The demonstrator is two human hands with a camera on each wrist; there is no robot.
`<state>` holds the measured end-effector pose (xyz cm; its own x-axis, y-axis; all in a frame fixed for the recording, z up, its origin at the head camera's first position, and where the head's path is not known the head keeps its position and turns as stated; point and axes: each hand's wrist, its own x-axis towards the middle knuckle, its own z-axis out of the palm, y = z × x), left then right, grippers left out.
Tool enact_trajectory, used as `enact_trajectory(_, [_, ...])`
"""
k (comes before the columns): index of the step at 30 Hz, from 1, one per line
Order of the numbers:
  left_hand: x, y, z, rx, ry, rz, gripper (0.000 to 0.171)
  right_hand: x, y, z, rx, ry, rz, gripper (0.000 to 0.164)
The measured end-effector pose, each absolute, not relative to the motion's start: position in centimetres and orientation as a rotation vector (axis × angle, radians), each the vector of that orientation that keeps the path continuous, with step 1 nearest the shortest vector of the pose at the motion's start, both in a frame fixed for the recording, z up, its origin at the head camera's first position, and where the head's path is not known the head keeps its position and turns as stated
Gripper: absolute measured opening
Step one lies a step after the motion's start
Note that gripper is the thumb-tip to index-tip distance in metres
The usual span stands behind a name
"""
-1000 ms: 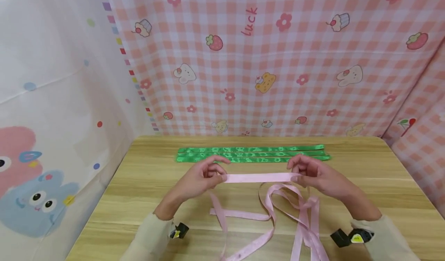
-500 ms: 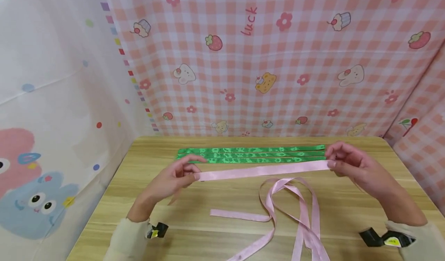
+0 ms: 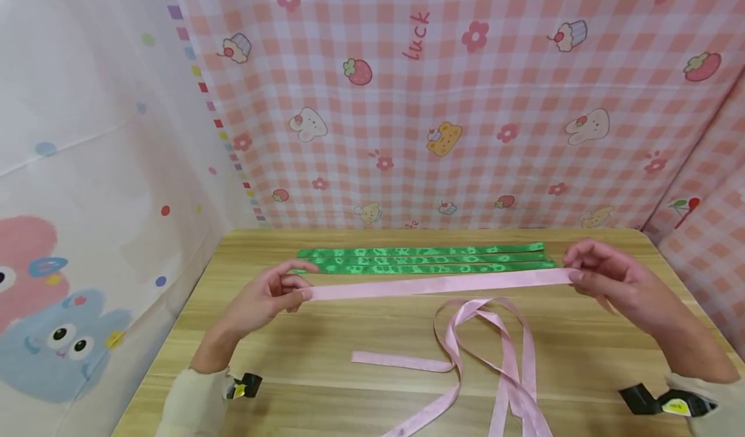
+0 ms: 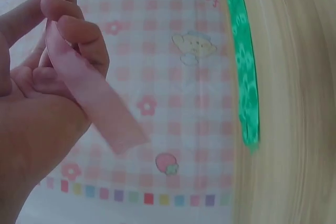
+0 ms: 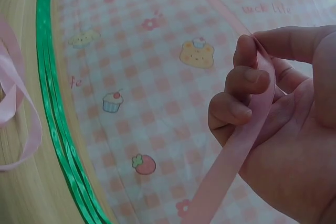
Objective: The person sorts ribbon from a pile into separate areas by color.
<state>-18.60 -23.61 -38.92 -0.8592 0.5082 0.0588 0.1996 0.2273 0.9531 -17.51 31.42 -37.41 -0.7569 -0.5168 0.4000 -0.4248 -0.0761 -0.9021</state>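
A pink ribbon (image 3: 436, 286) is stretched nearly straight between both hands, just in front of the green ribbons (image 3: 419, 259) in the head view. My left hand (image 3: 268, 300) pinches it near one end between thumb and fingers. In the left wrist view a short tail of the pink ribbon (image 4: 102, 98) hangs past the palm. My right hand (image 3: 614, 285) pinches the other side, and the right wrist view shows the ribbon's tail (image 5: 226, 171) running down across the palm. Several green ribbons lie side by side along the back of the table.
More pink ribbon (image 3: 454, 343) lies in loose loops at the front middle of the wooden table (image 3: 279, 372), with strands running off the near edge of view. A pink checked cloth (image 3: 396, 114) hangs behind the table, and a white printed cloth (image 3: 105, 133) hangs at the left.
Both hands have moved apart, left hand to the left and right hand to the right, so a longer stretch of pink ribbon shows between them. The looped pink ribbon and green ribbons stay put.
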Motion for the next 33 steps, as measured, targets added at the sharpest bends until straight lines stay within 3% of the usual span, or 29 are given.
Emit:
enact_trajectory(10, [-18.8,-25.6,-39.6,0.607,2.262,1.712,0.027,-17.4,33.1,-37.9,-0.976,2.242,-1.936,0.028])
enact_trajectory(26, [-20.1,-27.9,-41.9,0.273,2.372,1.631,0.035,-18.6,36.2,-40.8,-0.663,2.484,-1.656,0.020])
enact_trajectory(33, [-20.3,-29.0,-42.8,0.298,2.292,1.721,0.035,-19.1,37.2,-41.9,-0.558,2.514,-1.675,0.019])
